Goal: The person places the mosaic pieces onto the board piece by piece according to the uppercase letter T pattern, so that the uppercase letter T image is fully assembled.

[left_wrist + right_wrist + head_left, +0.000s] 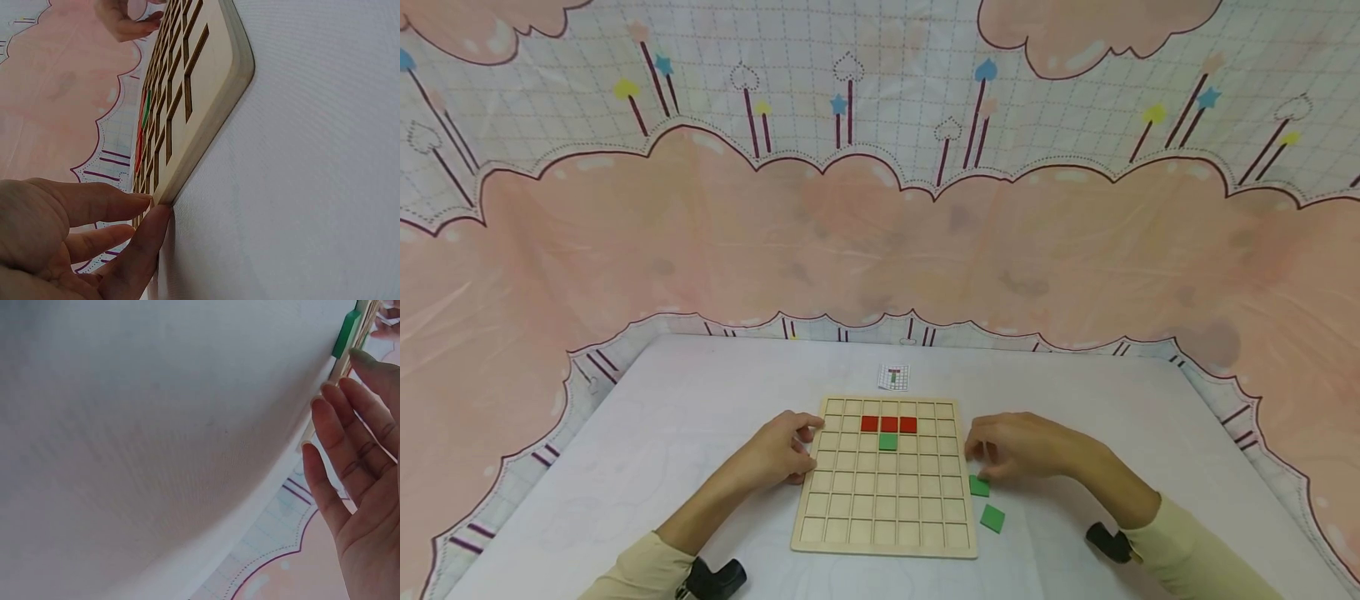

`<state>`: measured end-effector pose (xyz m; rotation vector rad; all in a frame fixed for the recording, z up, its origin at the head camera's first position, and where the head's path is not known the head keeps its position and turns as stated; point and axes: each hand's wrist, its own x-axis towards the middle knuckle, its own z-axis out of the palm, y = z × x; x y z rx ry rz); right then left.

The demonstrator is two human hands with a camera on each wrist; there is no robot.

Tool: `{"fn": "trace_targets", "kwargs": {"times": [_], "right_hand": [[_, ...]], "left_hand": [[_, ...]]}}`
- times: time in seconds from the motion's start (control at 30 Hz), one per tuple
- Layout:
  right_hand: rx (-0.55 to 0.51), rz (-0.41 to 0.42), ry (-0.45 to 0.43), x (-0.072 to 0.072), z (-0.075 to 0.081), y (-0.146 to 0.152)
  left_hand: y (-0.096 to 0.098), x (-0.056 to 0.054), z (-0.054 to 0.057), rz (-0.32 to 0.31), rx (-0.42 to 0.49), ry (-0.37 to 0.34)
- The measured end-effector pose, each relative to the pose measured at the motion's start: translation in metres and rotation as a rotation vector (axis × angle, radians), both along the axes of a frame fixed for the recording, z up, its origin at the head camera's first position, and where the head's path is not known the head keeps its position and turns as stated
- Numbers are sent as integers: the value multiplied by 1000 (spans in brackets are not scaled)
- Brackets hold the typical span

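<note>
A pale wooden grid board (pixel 922 527) lies flat on the table. Set into its squares are a row of red tiles (pixel 889 425) and, below the middle one, a green tile (pixel 888 442). My left hand (pixel 772 450) touches the board's left edge with its thumb and fingertips, spread along that side. At the right edge is my right hand (pixel 1026 446), its fingers loosely bent and nothing held between them. Its thumb tip is right beside a loose green tile (pixel 979 486) that lies against the board. Another green tile (pixel 992 518) lies nearer on the cloth.
A small printed card (pixel 894 377) showing a red and green T on a grid lies beyond the board. White cloth (pixel 700 400) covers the table. A patterned pink and white curtain (pixel 850 250) hangs behind. Each wrist wears a black camera (pixel 715 577).
</note>
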<state>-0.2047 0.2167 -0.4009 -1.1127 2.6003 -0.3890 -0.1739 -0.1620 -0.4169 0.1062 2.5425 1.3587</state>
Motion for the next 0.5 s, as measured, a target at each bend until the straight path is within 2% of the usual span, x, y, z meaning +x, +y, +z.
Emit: {"fn": "trace_targets", "kwargs": {"times": [0.5], "right_hand": [[-19, 29, 16, 11, -1, 6]], "left_hand": [[0, 1, 2, -9, -2, 0]]}}
